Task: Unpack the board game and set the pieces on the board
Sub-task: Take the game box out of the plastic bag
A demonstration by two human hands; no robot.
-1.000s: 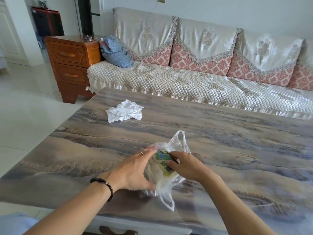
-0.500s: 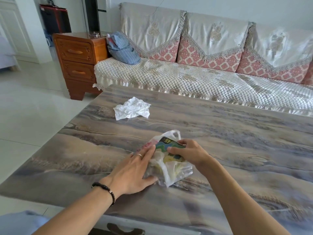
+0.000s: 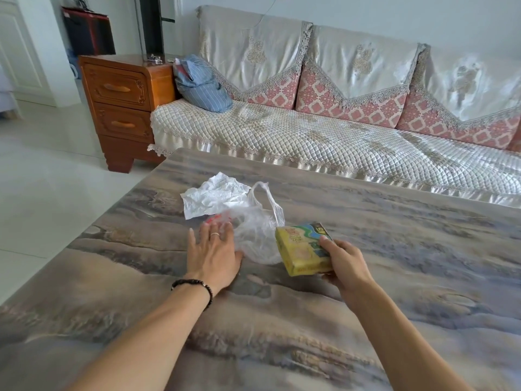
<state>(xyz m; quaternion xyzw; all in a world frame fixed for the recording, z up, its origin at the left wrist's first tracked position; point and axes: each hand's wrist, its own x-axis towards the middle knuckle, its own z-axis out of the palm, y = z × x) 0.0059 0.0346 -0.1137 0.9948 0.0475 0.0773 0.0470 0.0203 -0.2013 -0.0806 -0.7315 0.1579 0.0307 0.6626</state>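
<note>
A small yellow game box (image 3: 300,251) with green and blue print is gripped at its right end by my right hand (image 3: 345,262), just above the marbled table (image 3: 394,249). It is outside the clear plastic bag (image 3: 258,232), which lies slack to its left with handles sticking up. My left hand (image 3: 212,249) lies flat with fingers spread, pressing the bag's left edge onto the table. Something red shows through the bag near my fingertips.
A crumpled white paper (image 3: 212,196) lies just behind the bag. A long sofa (image 3: 324,136) runs along the far side of the table, with a blue striped bundle (image 3: 201,84) on its left end. A wooden drawer cabinet (image 3: 124,105) stands at left.
My right hand has pulled the yellow box out of the bag and off to the right. My left hand has flattened onto the bag, which now lies empty-looking and slack.
</note>
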